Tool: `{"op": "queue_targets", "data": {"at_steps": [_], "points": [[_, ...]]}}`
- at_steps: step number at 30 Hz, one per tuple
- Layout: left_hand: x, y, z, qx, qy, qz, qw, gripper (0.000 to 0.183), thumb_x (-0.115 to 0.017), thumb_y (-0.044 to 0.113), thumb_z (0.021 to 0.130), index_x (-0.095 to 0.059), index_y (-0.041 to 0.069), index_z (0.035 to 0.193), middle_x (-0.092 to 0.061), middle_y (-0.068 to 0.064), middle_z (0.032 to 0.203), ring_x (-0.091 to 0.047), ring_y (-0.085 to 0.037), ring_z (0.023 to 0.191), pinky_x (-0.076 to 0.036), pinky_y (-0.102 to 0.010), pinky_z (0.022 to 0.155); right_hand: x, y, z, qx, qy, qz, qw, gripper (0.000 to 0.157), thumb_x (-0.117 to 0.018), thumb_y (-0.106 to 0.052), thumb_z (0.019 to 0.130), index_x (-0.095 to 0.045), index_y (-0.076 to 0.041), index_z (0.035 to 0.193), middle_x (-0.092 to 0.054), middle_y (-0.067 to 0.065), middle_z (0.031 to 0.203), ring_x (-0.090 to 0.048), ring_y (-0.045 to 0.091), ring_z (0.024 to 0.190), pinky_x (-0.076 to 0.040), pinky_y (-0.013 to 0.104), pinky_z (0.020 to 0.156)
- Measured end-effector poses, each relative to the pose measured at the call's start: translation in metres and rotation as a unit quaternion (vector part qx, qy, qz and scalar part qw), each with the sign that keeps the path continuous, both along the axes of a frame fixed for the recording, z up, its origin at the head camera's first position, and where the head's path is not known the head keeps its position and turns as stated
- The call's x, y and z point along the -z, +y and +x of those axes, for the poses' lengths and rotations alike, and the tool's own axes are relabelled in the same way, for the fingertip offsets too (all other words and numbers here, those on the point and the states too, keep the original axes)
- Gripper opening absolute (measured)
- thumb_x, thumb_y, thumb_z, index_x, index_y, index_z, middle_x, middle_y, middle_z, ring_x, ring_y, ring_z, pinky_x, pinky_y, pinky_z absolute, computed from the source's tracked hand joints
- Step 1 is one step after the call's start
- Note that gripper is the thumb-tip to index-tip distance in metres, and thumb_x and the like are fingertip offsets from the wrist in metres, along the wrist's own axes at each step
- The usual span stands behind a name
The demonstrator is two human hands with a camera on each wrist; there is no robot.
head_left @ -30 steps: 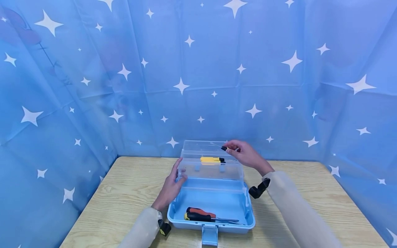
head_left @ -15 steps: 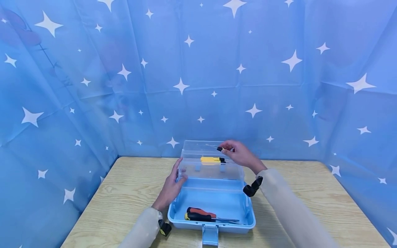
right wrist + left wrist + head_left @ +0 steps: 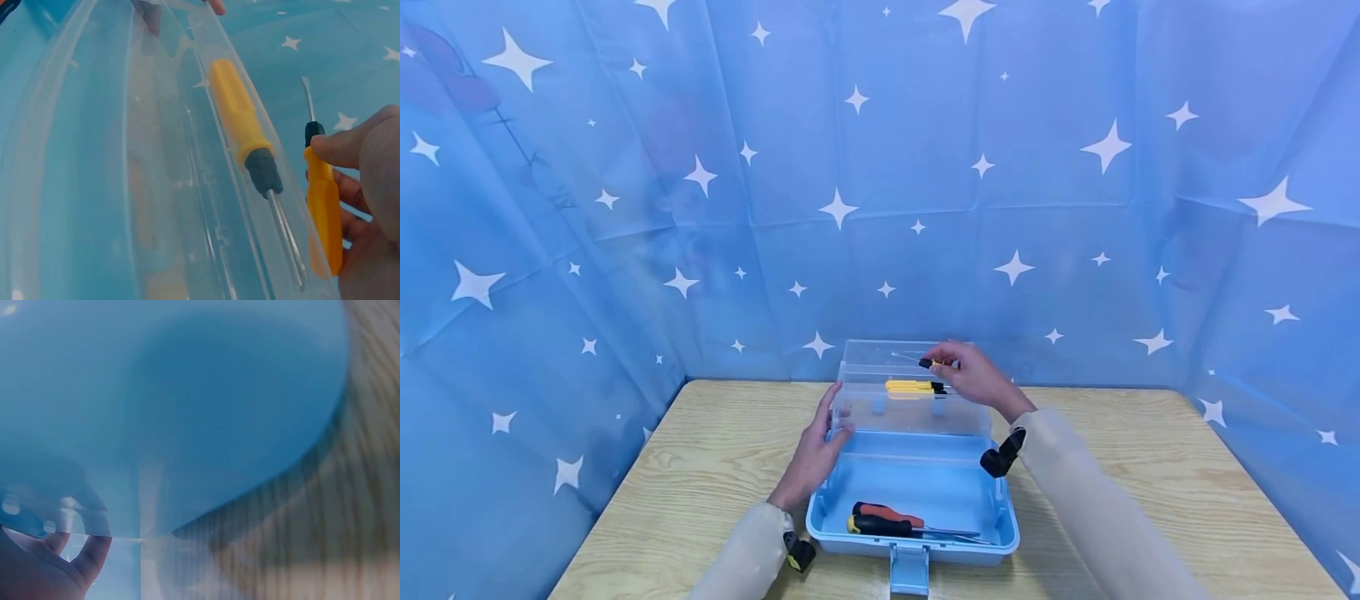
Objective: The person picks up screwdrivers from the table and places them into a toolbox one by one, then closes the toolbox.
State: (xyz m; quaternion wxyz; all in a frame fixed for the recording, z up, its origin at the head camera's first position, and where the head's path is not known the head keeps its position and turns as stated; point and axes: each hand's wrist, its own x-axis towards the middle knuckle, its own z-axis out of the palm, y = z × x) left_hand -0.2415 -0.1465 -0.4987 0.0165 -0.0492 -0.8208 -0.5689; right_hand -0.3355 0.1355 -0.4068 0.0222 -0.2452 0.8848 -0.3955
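Observation:
In the head view, my right hand (image 3: 973, 375) pinches a small screwdriver (image 3: 322, 212) above the clear tray of a toolbox. Its yellow handle and black collar show in the right wrist view, with the slim blade pointing away from the palm. Inside the clear plastic tray (image 3: 917, 417) lies another yellow-handled screwdriver (image 3: 240, 112); the head view shows yellow handles side by side there. My left hand (image 3: 811, 457) grips the tray's left side, thumb in front and fingers behind. Through translucent plastic, the left wrist view shows part of that hand (image 3: 56, 569).
The light blue toolbox base (image 3: 917, 479) stands open on a wooden table (image 3: 722, 450). Two larger screwdrivers lie in it, one black and yellow (image 3: 880, 525), one red and black (image 3: 886, 510). A front latch (image 3: 909, 571) hangs down. A starry blue curtain (image 3: 880, 167) rises behind.
My right hand has shifted a little to the left over the tray, carrying the small screwdriver. The left hand has kept its place on the tray's side.

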Motion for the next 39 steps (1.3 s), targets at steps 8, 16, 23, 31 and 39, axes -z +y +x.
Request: {"op": "queue_targets", "data": {"at_steps": [8,16,23,31,39], "points": [[-0.002,0.002,0.001,0.0,0.002,0.001,1.0,0.064,-0.052,0.041,0.102,-0.015,0.056,0.151,-0.047,-0.008,0.148,-0.042,-0.035,0.14,-0.035,-0.066,0.108,0.003,-0.005,0.002,0.001,0.004,0.0,1.0,0.022,-0.06,-0.008,0.098,-0.07,-0.012,0.117,-0.066,0.005,0.112,-0.055,0.022,0.09,-0.052,0.033,0.072],[-0.002,0.002,0.001,0.001,0.002,0.003,1.0,0.064,-0.052,0.04,0.102,-0.015,0.056,0.151,-0.046,-0.008,0.15,-0.04,-0.036,0.141,-0.034,-0.066,0.108,0.006,-0.006,0.004,0.009,0.01,0.031,0.999,0.022,-0.061,-0.011,0.098,-0.07,-0.015,0.117,-0.064,0.002,0.107,-0.056,0.021,0.094,-0.053,0.037,0.079],[-0.001,0.001,0.001,0.0,-0.002,0.003,1.0,0.063,-0.053,0.041,0.101,-0.015,0.059,0.149,-0.047,-0.008,0.149,-0.041,-0.036,0.14,-0.036,-0.066,0.108,0.008,-0.008,0.003,0.013,0.019,0.048,0.999,0.02,-0.062,-0.012,0.098,-0.07,-0.015,0.116,-0.063,0.001,0.104,-0.055,0.021,0.094,-0.053,0.039,0.082],[-0.002,0.0,0.0,0.001,-0.003,0.009,1.0,0.063,-0.054,0.036,0.102,-0.018,0.057,0.149,-0.047,-0.007,0.147,-0.042,-0.034,0.139,-0.035,-0.065,0.109,0.009,-0.01,0.003,0.012,0.027,0.056,0.998,0.02,-0.064,-0.012,0.097,-0.071,-0.015,0.115,-0.064,0.001,0.105,-0.054,0.021,0.097,-0.053,0.042,0.085],[-0.001,0.0,0.0,-0.001,0.0,0.009,1.0,0.063,-0.054,0.036,0.102,-0.018,0.058,0.149,-0.047,-0.007,0.149,-0.041,-0.034,0.141,-0.035,-0.066,0.109,0.01,-0.012,0.002,0.024,0.019,0.054,0.998,0.019,-0.065,-0.014,0.096,-0.07,-0.017,0.115,-0.062,0.001,0.102,-0.054,0.022,0.096,-0.053,0.038,0.084]]}}
